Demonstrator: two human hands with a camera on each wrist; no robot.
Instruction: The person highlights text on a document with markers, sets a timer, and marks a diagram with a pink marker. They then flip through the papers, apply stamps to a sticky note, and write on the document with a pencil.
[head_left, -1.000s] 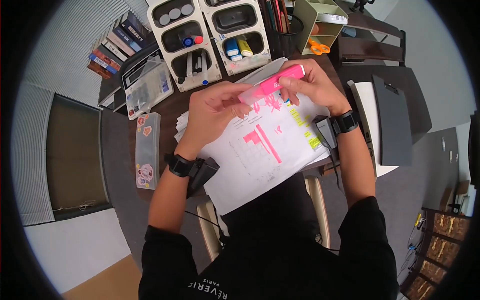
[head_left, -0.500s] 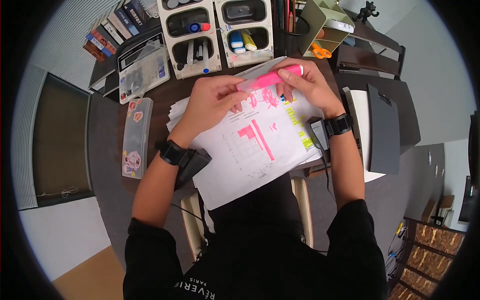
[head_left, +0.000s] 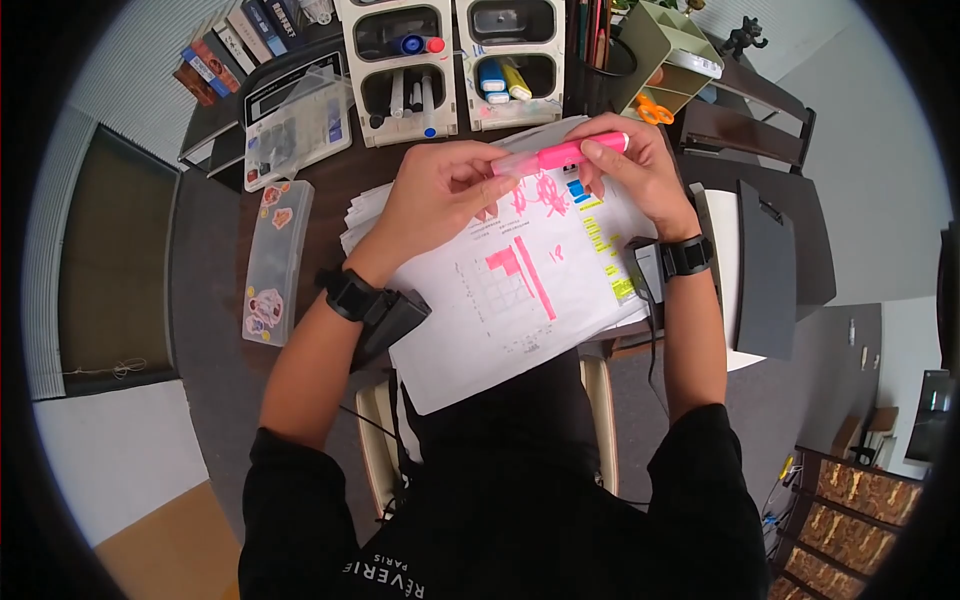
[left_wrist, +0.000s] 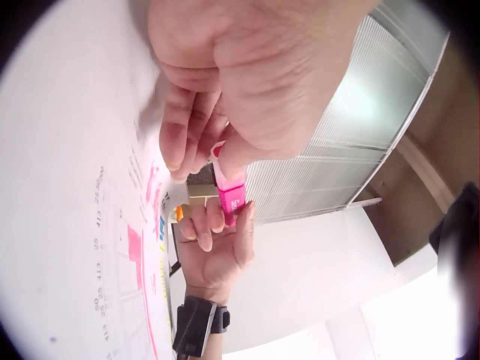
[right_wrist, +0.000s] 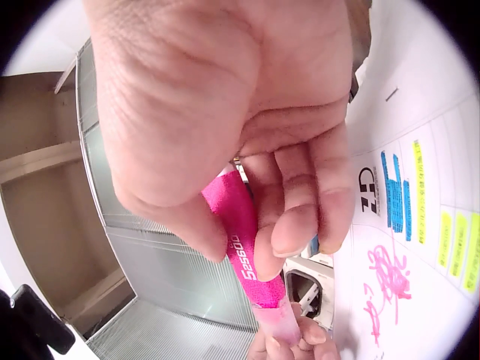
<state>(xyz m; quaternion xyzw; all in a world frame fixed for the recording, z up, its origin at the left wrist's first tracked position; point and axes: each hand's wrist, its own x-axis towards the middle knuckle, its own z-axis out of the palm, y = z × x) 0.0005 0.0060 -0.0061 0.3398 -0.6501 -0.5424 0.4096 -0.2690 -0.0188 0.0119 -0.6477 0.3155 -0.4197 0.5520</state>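
Observation:
A pink highlighter (head_left: 565,154) with a paler translucent cap (head_left: 516,164) is held level above the papers, between both hands. My left hand (head_left: 432,200) pinches the cap end between thumb and fingers. The right hand (head_left: 640,172) grips the pink body, thumb on the near side; in the right wrist view, lettering shows on the barrel (right_wrist: 244,251). The cap sits against the barrel in that view. Below lies a white printed sheet (head_left: 470,350) with pink strokes and scribbles, on a stack of paper. Yellow and blue highlighted lines show on its right.
Behind the papers stand pen organizers (head_left: 400,75) with markers and highlighters. To the left lie a clear stickered case (head_left: 275,260) and a calculator (head_left: 295,125). Orange scissors (head_left: 655,110) rest in a green holder (head_left: 665,60), near a dark device (head_left: 770,270) at the right.
The head view has shifted, moving the desk items in the frame. Both hands keep hold of the highlighter, which lies slightly flatter than a second ago.

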